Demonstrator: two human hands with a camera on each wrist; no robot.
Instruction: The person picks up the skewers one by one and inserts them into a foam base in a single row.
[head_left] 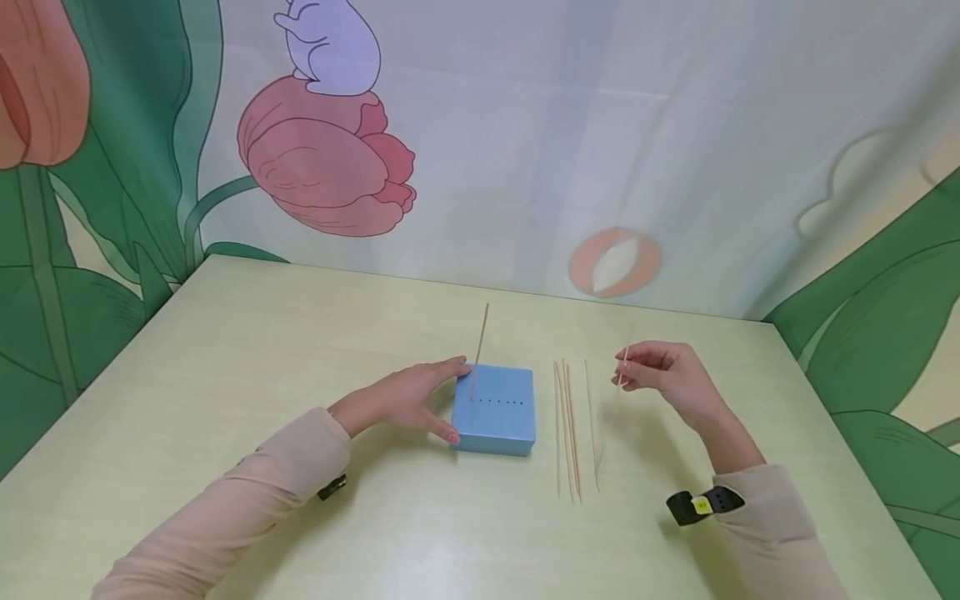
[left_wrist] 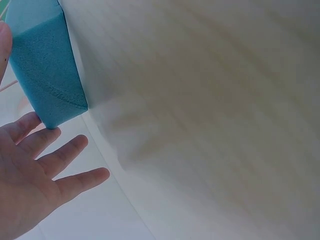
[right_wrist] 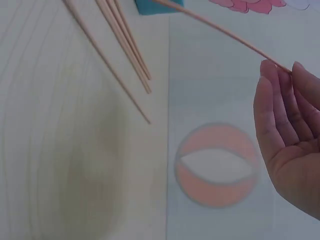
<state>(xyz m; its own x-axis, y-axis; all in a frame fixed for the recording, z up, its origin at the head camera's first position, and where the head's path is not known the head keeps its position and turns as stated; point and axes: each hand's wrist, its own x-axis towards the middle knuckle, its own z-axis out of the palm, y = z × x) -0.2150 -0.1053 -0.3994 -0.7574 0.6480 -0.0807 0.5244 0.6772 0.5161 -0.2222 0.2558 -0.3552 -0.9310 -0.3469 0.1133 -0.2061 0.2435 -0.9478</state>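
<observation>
A blue foam block (head_left: 495, 421) lies on the table, with a row of small holes along its top. One thin wooden stick (head_left: 481, 342) stands in it, tilted slightly, at the left end of that row. My left hand (head_left: 412, 398) touches the block's left side, thumb at the front corner and fingertips at the back one. Its fingers look spread and straight in the left wrist view. To the right, my right hand (head_left: 660, 375) pinches another wooden stick (right_wrist: 225, 32) between thumb and fingertips, above the table.
Several loose wooden sticks (head_left: 567, 433) lie roughly parallel between the block and my right hand. One stick (head_left: 591, 425) is slightly apart from the others. A printed curtain (head_left: 510, 167) hangs behind the table's (head_left: 337, 333) back edge.
</observation>
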